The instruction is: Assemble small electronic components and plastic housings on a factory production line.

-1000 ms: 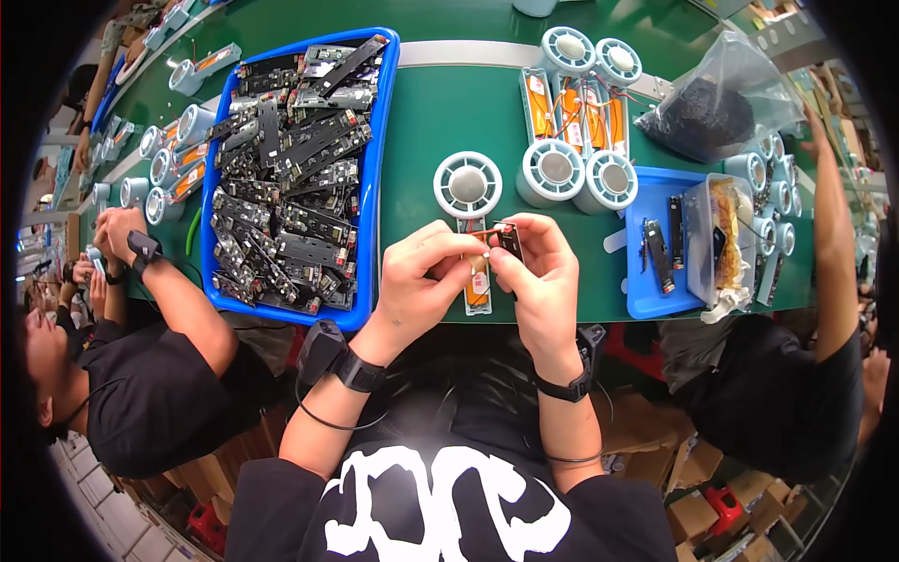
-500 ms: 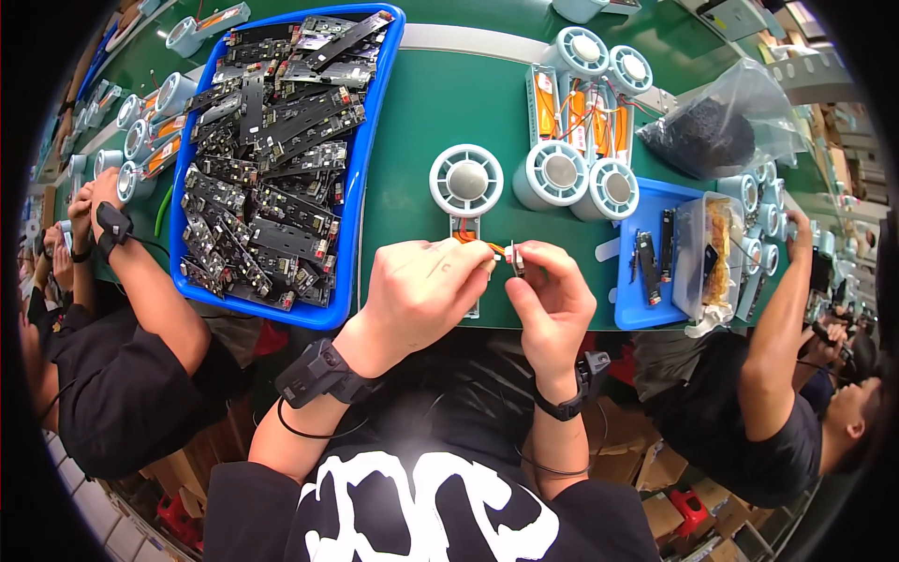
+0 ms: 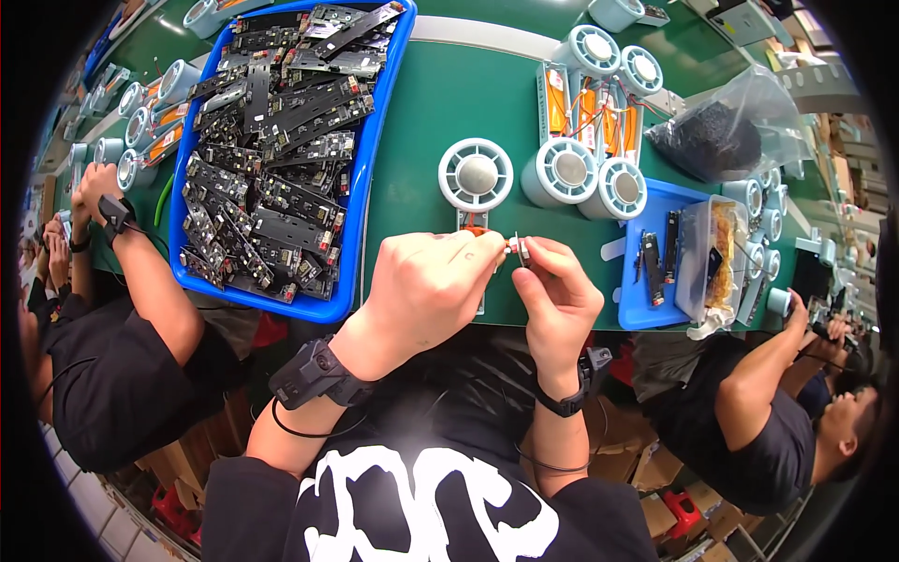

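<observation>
Just in front of me, my left hand (image 3: 426,290) pinches a small plug on the end of orange and red wires (image 3: 478,229). My right hand (image 3: 562,300) grips a circuit board (image 3: 523,250) on edge between thumb and fingers. The plug meets the board's connector; whether it is seated, I cannot tell. These wires come from a light-blue handheld fan (image 3: 476,175), lying with its round grille head beyond my hands. Its open handle is mostly covered by my left hand.
On the left, a blue tray (image 3: 357,187) is heaped with black circuit boards (image 3: 300,122). Several fans (image 3: 569,169) with orange batteries lie right of centre. A smaller blue tray (image 3: 637,309), a clear box (image 3: 691,281) and a plastic bag (image 3: 721,131) are farther right. Co-workers sit on both sides.
The plug and the circuit board have come closer together, my left hand shifting slightly right. The co-worker on the right has drawn an arm back, now with a light-blue part in hand.
</observation>
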`<state>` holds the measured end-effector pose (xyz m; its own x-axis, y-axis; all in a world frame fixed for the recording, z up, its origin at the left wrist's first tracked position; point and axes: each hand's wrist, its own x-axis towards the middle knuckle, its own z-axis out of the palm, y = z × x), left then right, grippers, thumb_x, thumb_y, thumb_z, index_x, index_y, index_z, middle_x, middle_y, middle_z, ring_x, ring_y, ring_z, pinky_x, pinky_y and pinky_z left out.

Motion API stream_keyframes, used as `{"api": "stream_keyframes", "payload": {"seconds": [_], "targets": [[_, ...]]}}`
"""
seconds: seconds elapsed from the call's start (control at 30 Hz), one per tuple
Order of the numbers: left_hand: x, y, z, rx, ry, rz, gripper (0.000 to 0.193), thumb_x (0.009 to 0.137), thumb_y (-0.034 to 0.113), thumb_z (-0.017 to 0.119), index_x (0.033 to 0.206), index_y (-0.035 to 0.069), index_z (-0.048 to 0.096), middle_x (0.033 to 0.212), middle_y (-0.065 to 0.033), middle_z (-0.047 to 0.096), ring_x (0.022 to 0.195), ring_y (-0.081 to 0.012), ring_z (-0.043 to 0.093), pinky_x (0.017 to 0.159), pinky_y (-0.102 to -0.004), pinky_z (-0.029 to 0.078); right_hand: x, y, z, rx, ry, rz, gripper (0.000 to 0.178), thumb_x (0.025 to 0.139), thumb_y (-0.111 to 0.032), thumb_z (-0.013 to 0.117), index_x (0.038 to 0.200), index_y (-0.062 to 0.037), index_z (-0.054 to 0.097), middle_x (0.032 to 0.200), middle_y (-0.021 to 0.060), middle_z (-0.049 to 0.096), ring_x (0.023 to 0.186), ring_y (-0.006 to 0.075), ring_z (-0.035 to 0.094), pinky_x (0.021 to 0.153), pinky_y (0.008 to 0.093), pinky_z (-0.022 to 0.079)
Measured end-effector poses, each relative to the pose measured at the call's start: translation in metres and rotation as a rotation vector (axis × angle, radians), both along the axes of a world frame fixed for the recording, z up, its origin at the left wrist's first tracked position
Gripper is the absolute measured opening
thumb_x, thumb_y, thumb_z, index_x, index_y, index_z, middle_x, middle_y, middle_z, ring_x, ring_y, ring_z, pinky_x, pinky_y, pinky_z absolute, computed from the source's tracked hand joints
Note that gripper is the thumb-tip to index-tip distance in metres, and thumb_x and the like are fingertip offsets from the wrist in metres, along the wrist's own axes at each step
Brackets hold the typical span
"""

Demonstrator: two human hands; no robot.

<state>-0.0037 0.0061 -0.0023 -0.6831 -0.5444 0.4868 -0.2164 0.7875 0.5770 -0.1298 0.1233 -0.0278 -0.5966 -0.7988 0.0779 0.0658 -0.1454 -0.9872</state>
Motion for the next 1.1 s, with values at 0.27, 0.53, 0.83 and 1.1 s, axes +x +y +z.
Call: {"api": "stream_keyframes", "payload": {"seconds": [0.27, 0.53, 0.83, 1.1], "targets": [[0.004, -0.001, 0.015, 0.049, -0.17, -0.04, 0.01, 0.087, 0.005, 0.071, 0.096, 0.003, 0.067, 0.077, -0.0106, 0.068, 0.062, -0.0278, 0.066, 0.054, -0.0352, 0.05, -0.008, 0.0, 0.005, 0.068, 0.253, 0.044, 0.034, 0.083, 0.016, 0.071, 0.115, 0.0047, 0.072, 0.116, 0.0161, 0.069, 0.102, 0.0197, 0.068, 0.087, 0.0278, 0.054], [0.004, -0.001, 0.014, 0.191, -0.12, -0.035, 0.009, 0.087, 0.003, 0.071, 0.096, 0.001, 0.068, 0.082, -0.0136, 0.07, 0.07, -0.0312, 0.069, 0.059, -0.0366, 0.053, -0.01, -0.002, 0.005, 0.034, 0.137, 0.065, 0.034, 0.082, 0.015, 0.072, 0.114, 0.0034, 0.074, 0.113, 0.0156, 0.07, 0.099, 0.0183, 0.068, 0.082, 0.0263, 0.054], [0.008, -0.003, 0.012, 0.277, -0.168, -0.048, 0.008, 0.089, 0.005, 0.07, 0.096, 0.001, 0.068, 0.082, -0.0138, 0.07, 0.072, -0.0319, 0.069, 0.062, -0.0367, 0.054, -0.022, -0.002, 0.005, 0.057, 0.095, 0.167, 0.035, 0.082, 0.015, 0.072, 0.114, 0.002, 0.074, 0.112, 0.0142, 0.07, 0.096, 0.0159, 0.068, 0.08, 0.025, 0.054], [0.004, -0.005, 0.005, 0.289, -0.06, -0.053, 0.007, 0.092, 0.011, 0.066, 0.091, 0.004, 0.066, 0.077, -0.0104, 0.068, 0.069, -0.0318, 0.068, 0.059, -0.0417, 0.052, -0.034, 0.0, 0.005, 0.077, 0.038, 0.249, 0.035, 0.084, 0.018, 0.067, 0.117, 0.0061, 0.072, 0.117, 0.0176, 0.069, 0.104, 0.0191, 0.067, 0.089, 0.0264, 0.052]]}}
